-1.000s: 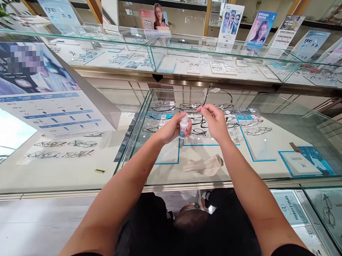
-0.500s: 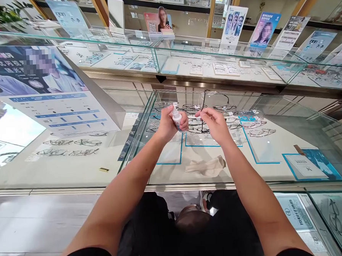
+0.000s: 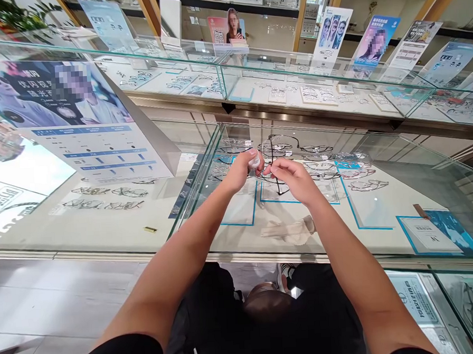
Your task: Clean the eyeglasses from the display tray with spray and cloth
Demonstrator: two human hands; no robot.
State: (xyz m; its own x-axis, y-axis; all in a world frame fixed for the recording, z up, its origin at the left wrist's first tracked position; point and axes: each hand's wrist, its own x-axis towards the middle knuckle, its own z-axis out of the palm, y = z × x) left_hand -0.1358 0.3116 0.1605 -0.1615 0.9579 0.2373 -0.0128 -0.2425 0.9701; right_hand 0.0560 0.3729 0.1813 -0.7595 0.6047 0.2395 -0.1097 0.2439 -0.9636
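My left hand [image 3: 237, 172] is wrapped around a small white spray bottle [image 3: 254, 160], with the thumb at its top. Just to the right, my right hand [image 3: 296, 180] pinches a pair of eyeglasses [image 3: 272, 144]. One dark temple arm stands upright past the fingertips and another curves off at the top; the lenses are hard to make out over the frames behind. The bottle top is close beside the glasses. Below both hands, a crumpled beige cloth [image 3: 286, 230] lies on the glass counter [image 3: 327, 244].
Rows of eyeglass frames [image 3: 319, 167] lie inside the showcase under the glass. A large tent-shaped sign [image 3: 116, 154] stands on the left. A small gold-coloured piece [image 3: 150, 229] lies nearer the front. Behind runs a second glass showcase [image 3: 256, 104] carrying upright cards.
The spray bottle has tilted over and come closer to the glasses. My right hand has moved slightly down and left, turning the glasses. The view has shifted a little.
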